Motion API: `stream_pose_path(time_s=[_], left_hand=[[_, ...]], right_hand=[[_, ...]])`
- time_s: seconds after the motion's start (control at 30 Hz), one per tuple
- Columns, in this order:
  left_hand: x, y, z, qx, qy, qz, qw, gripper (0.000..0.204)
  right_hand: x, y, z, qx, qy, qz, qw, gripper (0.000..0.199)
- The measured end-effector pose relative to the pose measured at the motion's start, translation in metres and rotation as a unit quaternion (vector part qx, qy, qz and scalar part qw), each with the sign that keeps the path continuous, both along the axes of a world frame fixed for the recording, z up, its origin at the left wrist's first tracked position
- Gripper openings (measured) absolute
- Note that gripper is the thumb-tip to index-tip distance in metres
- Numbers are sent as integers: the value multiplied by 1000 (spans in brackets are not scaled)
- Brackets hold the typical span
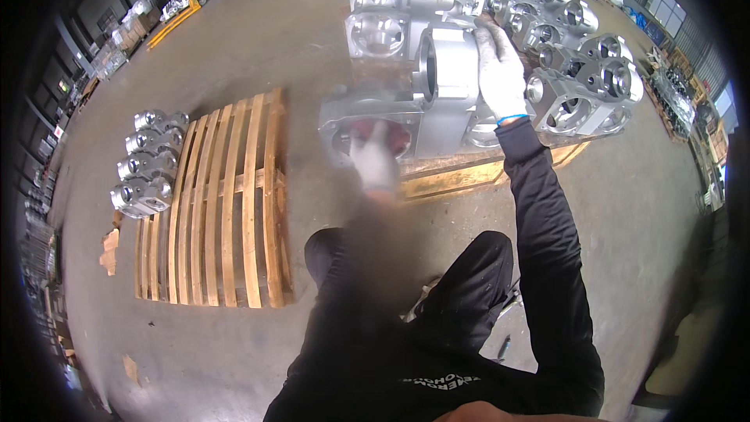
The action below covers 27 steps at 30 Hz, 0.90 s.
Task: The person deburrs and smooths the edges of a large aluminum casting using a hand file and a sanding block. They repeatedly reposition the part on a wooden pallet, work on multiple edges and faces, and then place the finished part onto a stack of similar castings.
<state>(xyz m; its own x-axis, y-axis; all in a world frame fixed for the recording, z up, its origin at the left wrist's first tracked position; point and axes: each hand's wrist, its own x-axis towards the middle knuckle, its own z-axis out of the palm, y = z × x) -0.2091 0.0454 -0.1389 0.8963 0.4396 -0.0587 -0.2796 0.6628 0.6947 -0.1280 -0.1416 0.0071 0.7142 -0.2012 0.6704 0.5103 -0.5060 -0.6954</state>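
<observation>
My left hand (373, 158), in a white glove, is smeared by motion at the round opening of a silver metal casting (337, 113). Beside its fingers, within that opening, shows a dark red patch (397, 139), too blurred to name. My right hand (501, 70), also gloved, lies with fingers stretched out along the right side of a larger silver casting (453, 70) with a rounded body and a wide bore. Whether the two castings are one piece I cannot tell. They rest at the near edge of a wooden pallet (461, 180).
More silver castings (582, 86) crowd the pallet to the right and behind. At left, a slatted wooden pallet (226, 203) lies on the concrete floor, with a row of castings (148, 164) along its far-left side. A yellow pallet jack (176, 19) stands far left.
</observation>
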Motion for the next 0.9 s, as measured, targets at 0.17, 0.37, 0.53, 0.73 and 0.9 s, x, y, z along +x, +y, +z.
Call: stream_pose_path(time_s=[0.17, 0.37, 0.53, 0.73, 0.9], left_hand=[[-5, 10, -38, 821, -8, 110, 560, 17], [2, 26, -58, 920, 63, 48, 385, 14], [2, 13, -22, 579, 57, 16, 813, 10], [-1, 40, -9, -254, -15, -83, 964, 29], [4, 1, -44, 324, 30, 32, 945, 23]], right_hand=[[-3, -4, -7, 35, 31, 67, 997, 42], [-9, -3, -4, 45, 46, 71, 995, 42], [-13, -2, -4, -29, -7, 41, 999, 44], [-11, -6, -4, 47, 7, 104, 993, 36], [-2, -4, -10, 24, -21, 96, 995, 39]])
